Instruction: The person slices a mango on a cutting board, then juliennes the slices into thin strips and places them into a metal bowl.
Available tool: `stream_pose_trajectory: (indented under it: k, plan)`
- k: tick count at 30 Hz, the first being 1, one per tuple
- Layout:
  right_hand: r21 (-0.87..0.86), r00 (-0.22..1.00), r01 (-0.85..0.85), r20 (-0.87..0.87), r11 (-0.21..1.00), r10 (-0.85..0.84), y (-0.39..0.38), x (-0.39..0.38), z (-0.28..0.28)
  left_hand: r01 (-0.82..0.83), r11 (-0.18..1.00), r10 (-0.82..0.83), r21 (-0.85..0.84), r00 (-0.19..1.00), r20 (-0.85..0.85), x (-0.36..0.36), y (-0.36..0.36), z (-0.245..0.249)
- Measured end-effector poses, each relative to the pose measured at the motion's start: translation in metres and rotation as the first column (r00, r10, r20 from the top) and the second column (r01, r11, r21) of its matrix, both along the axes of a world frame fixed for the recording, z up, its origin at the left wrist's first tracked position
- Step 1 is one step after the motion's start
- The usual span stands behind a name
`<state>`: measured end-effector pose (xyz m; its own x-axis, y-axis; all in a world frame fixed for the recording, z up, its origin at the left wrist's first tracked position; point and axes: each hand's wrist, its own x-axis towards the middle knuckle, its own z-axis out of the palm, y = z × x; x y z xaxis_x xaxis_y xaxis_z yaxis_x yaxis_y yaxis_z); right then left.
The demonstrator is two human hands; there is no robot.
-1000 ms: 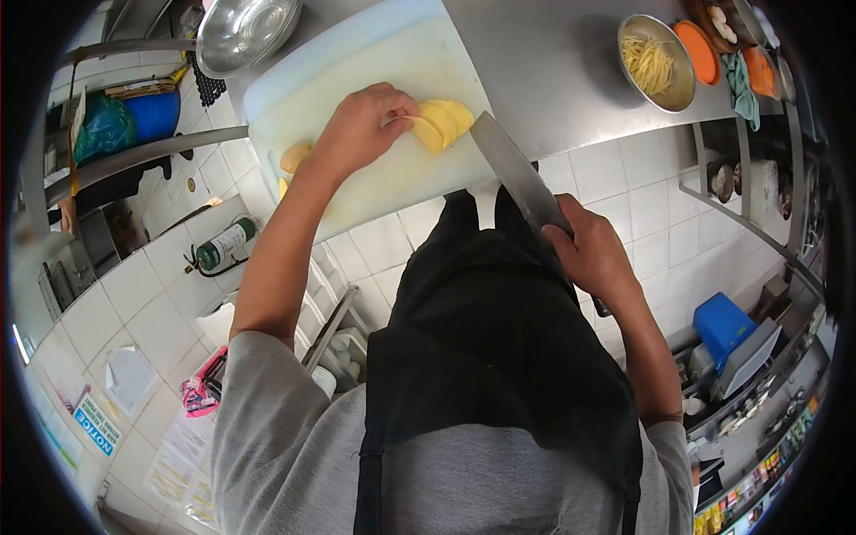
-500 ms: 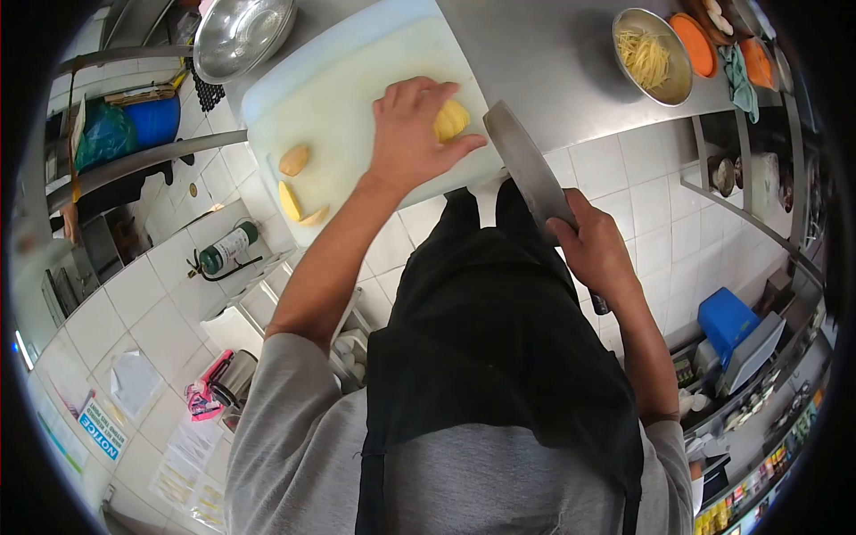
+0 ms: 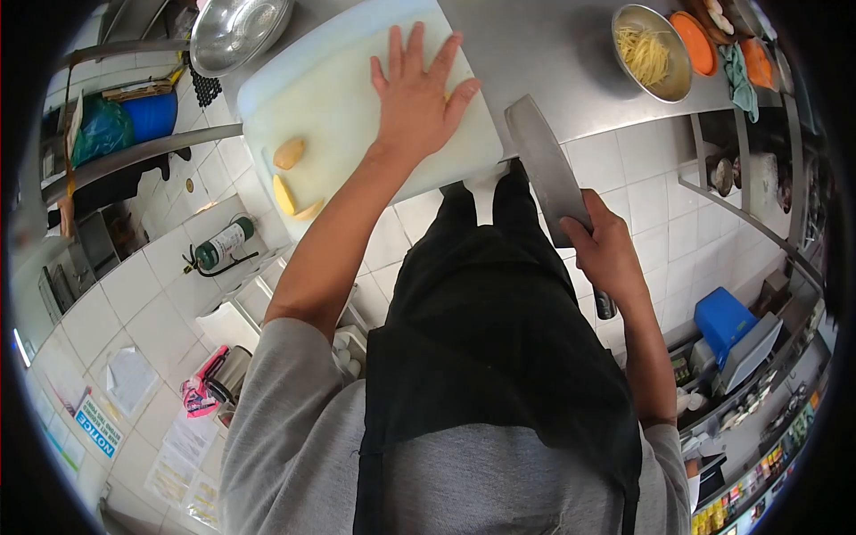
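Note:
My left hand lies over the white cutting board with its fingers spread. Whatever is beneath the palm is mostly hidden. My right hand grips a wide-bladed kitchen knife, its blade pointing up and left, just off the board's right corner. On the left part of the board rest a peeled potato piece with browned skin, a yellow potato wedge and another small wedge.
A steel bowl of yellow potato strips stands on the steel counter at the right. Beside it are an orange lid and a green cloth. A perforated metal bowl sits behind the board's left side.
My left hand has flattened and spread over the potato slices, which no longer show. The knife has shifted slightly right, away from the board.

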<state>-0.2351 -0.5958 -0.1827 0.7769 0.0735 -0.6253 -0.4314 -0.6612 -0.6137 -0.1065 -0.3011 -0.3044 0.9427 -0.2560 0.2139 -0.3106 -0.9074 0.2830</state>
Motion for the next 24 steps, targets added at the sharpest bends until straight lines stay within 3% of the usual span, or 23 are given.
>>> stream_pose_trajectory:
  k: [1,4,7,8,10,13,14,17,24]
  plan:
    - [0.003,1.0,0.014,-0.012,1.0,-0.013,-0.001,0.001,0.0,0.011,0.997,-0.008,0.08,0.999,-0.032,0.001,-0.004,-0.004]
    - [0.02,1.0,0.01,-0.001,1.0,-0.01,-0.001,0.003,0.0,-0.01,0.995,0.019,0.098,0.996,-0.088,-0.001,-0.003,0.0]
    - [0.037,0.996,-0.041,0.083,0.998,0.037,0.007,0.01,-0.002,-0.075,0.952,0.045,-0.297,0.993,-0.107,0.017,0.018,-0.02]
    - [0.037,0.992,-0.061,0.111,0.997,0.057,0.011,0.011,-0.003,-0.182,0.795,0.084,-0.578,0.978,-0.192,0.02,0.03,-0.017]
    - [-0.029,0.968,-0.146,0.2,0.989,0.149,0.021,0.017,-0.004,-0.381,0.235,0.061,-0.894,0.924,-0.378,0.024,0.06,0.012]
    - [-0.156,0.907,-0.254,0.305,0.955,0.291,0.04,0.033,-0.003,-0.366,0.533,0.049,-0.763,0.913,-0.404,0.003,0.101,0.022]
    - [-0.201,0.881,-0.283,0.332,0.938,0.337,0.047,0.038,-0.003,-0.313,0.531,-0.009,-0.788,0.927,-0.374,-0.006,0.101,0.017]
    - [-0.263,0.854,-0.318,0.339,0.911,0.396,0.064,0.052,-0.009,-0.243,0.817,-0.02,-0.523,0.895,-0.446,-0.03,0.088,0.035]
    - [-0.353,0.824,-0.367,0.305,0.86,0.477,0.072,0.064,-0.033,-0.073,0.916,-0.014,-0.396,0.977,-0.214,-0.046,0.065,0.027]
